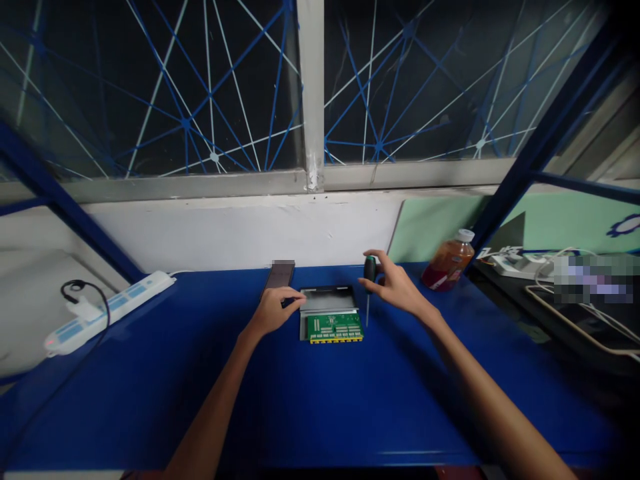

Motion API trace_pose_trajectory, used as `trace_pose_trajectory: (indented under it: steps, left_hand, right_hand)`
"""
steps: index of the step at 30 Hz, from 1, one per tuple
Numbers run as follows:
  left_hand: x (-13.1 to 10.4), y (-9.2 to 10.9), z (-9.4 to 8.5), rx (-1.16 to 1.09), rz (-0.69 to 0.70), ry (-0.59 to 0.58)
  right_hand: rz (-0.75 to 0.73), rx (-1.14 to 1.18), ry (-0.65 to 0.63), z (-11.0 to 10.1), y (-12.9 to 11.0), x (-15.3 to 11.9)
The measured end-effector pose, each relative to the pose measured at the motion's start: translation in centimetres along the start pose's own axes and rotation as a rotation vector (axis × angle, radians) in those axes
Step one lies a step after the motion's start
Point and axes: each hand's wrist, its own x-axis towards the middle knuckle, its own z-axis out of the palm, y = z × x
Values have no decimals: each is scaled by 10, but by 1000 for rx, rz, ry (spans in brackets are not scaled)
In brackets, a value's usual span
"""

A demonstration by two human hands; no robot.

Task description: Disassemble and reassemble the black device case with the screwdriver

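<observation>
In front of me on the blue table lies an open grey case (327,299) with a green circuit board (335,325) in its near part; yellow connectors line the board's near edge. My left hand (277,308) is at the case's left side, thumb and fingers bent toward each other; whether anything small is between them is hidden. My right hand (393,283) holds a screwdriver (370,268) by its dark green handle, right of the case. The screwdriver stands upright with its shaft pointing down beside the board.
Behind my left hand lies a dark flat object (280,275). A white power strip (113,312) with a black cable is at the left. A bottle of reddish drink (449,261) stands at the back right, near cables on a dark surface (500,293). Blue frame bars rise at both sides.
</observation>
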Motion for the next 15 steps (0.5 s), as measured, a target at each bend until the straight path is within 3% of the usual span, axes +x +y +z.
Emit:
trace_pose_trajectory:
  steps: [6, 15]
  left_hand:
    - [-1, -6, -2, 1, -11, -14]
    - [-1, -8, -9, 133, -164, -198]
  right_hand:
    - [178, -148, -9, 9, 62, -20]
    - [301, -459, -153, 20, 82, -19]
